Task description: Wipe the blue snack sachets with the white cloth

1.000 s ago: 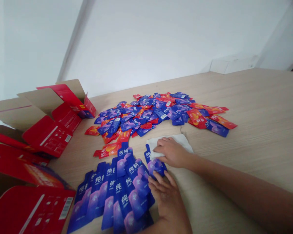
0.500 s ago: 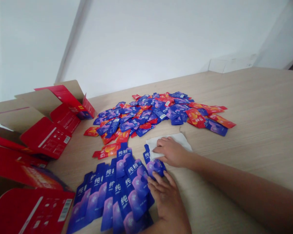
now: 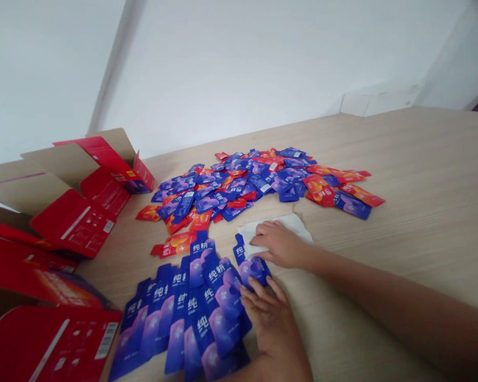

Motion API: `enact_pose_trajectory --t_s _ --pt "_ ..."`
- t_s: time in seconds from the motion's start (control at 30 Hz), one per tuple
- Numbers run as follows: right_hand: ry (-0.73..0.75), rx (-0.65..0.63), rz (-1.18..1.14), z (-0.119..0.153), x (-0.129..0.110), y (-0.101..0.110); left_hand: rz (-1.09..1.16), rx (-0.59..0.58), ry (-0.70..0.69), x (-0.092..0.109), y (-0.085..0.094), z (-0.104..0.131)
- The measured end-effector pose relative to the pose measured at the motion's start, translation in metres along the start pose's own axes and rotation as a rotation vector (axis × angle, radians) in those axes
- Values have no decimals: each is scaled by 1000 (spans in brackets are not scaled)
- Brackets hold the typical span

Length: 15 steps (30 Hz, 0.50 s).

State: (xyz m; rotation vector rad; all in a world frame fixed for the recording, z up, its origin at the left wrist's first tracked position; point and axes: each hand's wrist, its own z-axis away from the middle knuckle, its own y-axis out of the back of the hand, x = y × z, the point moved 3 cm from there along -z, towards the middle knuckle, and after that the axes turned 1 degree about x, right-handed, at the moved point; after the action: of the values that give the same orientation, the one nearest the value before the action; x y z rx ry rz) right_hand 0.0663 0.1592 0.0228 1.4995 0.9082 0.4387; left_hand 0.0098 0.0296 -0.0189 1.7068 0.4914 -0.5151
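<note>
A white cloth [image 3: 298, 228] lies partly over a blue-purple pouch [image 3: 249, 269] at the centre. My right hand [image 3: 279, 245] presses on the cloth with its fingers bent and close together, gripping it. On the lower end of that pouch rest the fingertips of my left hand [image 3: 269, 313], spread and flat. Left of it, overlapping blue pouches [image 3: 175, 323] lie in a fanned group, printed side up. An orange-red pouch [image 3: 177, 244] sits just above the group.
Behind my hands is a heap of mixed blue and orange-red pouches [image 3: 239, 185]. Open red cartons [image 3: 75, 223] line the left side of the wooden table [image 3: 402, 212]. A white box-like object [image 3: 366, 103] stands by the wall at the back right.
</note>
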Motion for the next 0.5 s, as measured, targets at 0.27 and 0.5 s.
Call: enact_pose_trajectory --t_s 0.27,0.5 --pt "161 -11 -38 8 -26 1 -5 -22 -1 -1 3 -1" --pt "-30 5 -3 -1 4 0 2 -232 -43 -8 17 -7"
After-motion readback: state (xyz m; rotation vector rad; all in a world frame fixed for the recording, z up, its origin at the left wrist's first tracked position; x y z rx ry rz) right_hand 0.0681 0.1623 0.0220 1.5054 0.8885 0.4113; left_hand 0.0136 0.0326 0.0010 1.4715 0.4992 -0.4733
